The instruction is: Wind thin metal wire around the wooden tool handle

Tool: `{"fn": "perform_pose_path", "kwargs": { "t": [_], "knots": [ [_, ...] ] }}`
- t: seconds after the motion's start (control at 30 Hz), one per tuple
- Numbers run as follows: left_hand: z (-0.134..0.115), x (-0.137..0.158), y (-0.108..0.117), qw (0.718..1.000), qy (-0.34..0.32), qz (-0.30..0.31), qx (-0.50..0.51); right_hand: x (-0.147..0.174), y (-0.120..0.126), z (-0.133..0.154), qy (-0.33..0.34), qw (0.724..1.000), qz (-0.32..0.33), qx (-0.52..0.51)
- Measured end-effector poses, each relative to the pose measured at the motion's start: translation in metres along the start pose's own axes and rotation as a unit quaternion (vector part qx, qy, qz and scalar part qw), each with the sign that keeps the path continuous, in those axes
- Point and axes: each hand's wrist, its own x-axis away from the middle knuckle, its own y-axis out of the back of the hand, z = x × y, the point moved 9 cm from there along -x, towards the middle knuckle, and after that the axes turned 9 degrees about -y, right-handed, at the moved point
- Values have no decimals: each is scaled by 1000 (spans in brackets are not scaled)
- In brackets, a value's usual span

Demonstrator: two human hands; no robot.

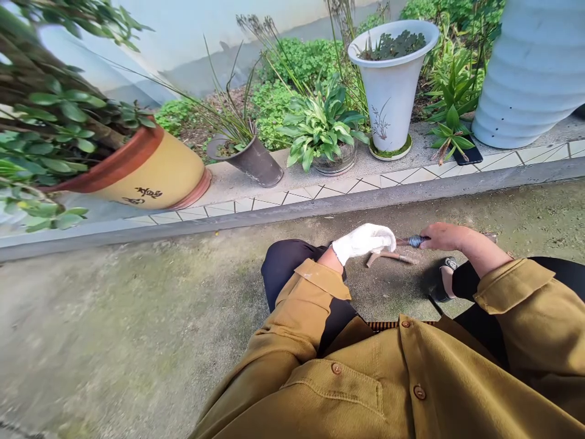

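Observation:
My left hand (367, 239), in a white knitted glove, is closed round one end of a brown stick (401, 242). Blue wire or cord (416, 241) is wound about the stick in the gap between my hands. My bare right hand (444, 236) grips at the right edge of this winding, its fingers partly hidden from above. What looks like the stick's other end shows beyond my right wrist. A short forked piece of wood (392, 256) lies on the ground just below my hands, apart from them as far as I can see.
A tiled ledge (320, 192) runs across in front. On it stand a tilted yellow pot (155, 174), a grey pot (260, 164), a leafy plant (324, 131), a tall white planter (393, 103), a dark phone (468, 151) and a large ribbed white container (530, 79).

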Motion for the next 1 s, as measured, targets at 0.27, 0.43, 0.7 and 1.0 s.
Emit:
{"fn": "perform_pose_path", "kwargs": {
  "t": [0.27,0.43,0.7,1.0],
  "knots": [
    [5,-2,38,985,-7,-143,-100,54,4,51,211,921,179,-274],
    [9,-8,12,992,11,-81,-96,35,70,-21,89,885,-142,-435],
    [-4,2,-6,993,3,-11,-118,-6,32,-35,-63,989,-94,-93],
    [0,-7,22,991,5,-88,-105,42,-37,56,191,921,297,-163]
  ]
}}
